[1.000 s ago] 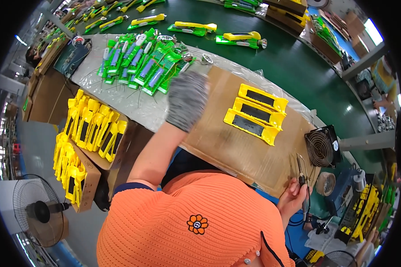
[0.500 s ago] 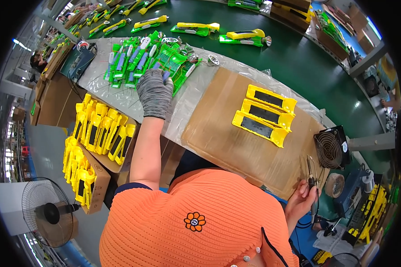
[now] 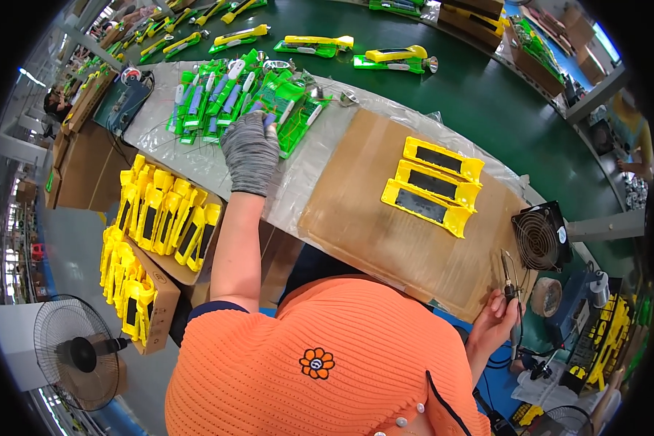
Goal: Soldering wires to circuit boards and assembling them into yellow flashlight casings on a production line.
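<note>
Green casings (image 3: 272, 93) at left hand (image 3: 251, 155); gap before cardboard (image 3: 363, 218) edge

A worker wears an orange top (image 3: 269, 363) in ribbed knit, dotted with rows of tiny holes, its short left sleeve (image 3: 221, 320) finished with a navy band (image 3: 218, 307). On the front sits a flower (image 3: 317, 363), its rounded orange petals outlined in black around a small pale centre. Pale, round buttons (image 3: 402, 421) line the lower front, beside a slim black trim (image 3: 443, 398) that runs at a slant. A marled grey knit glove (image 3: 248, 168) covers the left grip (image 3: 251, 149) to the wrist; the right grip (image 3: 495, 320) is bare. Dark cloth (image 3: 318, 266) shows beyond the top.
</note>
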`<state>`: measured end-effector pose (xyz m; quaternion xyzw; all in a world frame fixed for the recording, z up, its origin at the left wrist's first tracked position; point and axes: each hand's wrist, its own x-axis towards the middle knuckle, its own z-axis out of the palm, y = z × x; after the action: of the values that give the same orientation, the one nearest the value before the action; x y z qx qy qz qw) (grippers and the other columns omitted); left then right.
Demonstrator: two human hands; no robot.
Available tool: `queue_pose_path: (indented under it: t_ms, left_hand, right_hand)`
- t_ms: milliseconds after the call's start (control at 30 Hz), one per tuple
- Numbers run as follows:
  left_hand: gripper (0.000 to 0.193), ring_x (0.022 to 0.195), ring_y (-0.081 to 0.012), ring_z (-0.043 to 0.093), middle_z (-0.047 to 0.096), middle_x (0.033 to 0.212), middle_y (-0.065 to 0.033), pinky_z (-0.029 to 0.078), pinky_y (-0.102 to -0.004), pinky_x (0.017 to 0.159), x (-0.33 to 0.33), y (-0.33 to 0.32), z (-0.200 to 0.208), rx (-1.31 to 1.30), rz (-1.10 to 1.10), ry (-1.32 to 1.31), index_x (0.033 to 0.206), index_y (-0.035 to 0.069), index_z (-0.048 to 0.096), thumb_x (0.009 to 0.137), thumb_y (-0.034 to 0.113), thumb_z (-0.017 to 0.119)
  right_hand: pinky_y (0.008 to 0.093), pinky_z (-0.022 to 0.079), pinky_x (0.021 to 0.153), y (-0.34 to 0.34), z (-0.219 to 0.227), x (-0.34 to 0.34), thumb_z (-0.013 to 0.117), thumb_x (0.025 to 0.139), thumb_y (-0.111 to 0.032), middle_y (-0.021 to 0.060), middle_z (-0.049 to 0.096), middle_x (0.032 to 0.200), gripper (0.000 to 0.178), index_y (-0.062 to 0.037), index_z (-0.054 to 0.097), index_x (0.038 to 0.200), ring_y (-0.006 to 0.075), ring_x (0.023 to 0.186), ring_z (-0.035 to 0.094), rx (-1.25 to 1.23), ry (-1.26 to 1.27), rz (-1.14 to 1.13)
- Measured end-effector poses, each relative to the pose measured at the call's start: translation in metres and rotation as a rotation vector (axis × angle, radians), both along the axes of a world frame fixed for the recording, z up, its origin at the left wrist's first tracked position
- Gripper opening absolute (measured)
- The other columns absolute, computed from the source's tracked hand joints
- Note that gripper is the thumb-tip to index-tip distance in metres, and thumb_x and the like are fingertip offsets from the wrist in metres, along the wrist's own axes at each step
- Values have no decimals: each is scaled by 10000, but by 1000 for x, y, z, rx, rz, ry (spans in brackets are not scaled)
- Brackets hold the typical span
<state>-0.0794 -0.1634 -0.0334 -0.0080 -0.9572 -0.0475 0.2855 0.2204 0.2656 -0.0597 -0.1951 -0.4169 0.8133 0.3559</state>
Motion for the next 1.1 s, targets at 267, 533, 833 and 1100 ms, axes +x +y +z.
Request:
queue_pose_path:
  t_ms: [267, 533, 833, 1100]
  left_hand:
    - [154, 865, -298, 655, 679, 928, -127, 513, -416, 799, 29, 18, 60, 357, -391, 157, 1020, 52, 657, 886, 122, 689]
    - [292, 1044, -271, 583, 627, 1141, -55, 408, -423, 953, 101, 125, 34, 42, -1173, -450, 1081, 159, 591, 813, 124, 700]
    - [351, 1084, -333, 592, 633, 1179, -123, 455, -443, 987, 97, 140, 50, -63, -977, -393, 1180, 92, 636, 843, 143, 716]
    - [161, 900, -299, 664, 673, 977, -107, 549, -374, 787, 116, 164, 21, 636, -986, -524, 991, 64, 709, 836, 23, 707]
  right_hand:
    - [389, 489, 965, -2, 1, 1, 495, 1035, -92, -6, 364, 618, 129, -107, 469, 909, 124, 636, 464, -26, 17, -11]
    - [382, 478, 982, -3, 17, 5, 483, 1040, -116, -18, 374, 618, 116, -112, 486, 925, 124, 649, 475, -29, -2, 37]
    - [445, 519, 916, -23, 42, -10, 593, 947, -131, -4, 412, 582, 155, -61, 465, 997, 146, 537, 491, 123, 4, 282]
    - [307, 509, 578, -37, 55, -27, 585, 886, -11, 264, 694, 1009, 192, -39, 432, 1000, 174, 589, 600, 16, -142, 576]
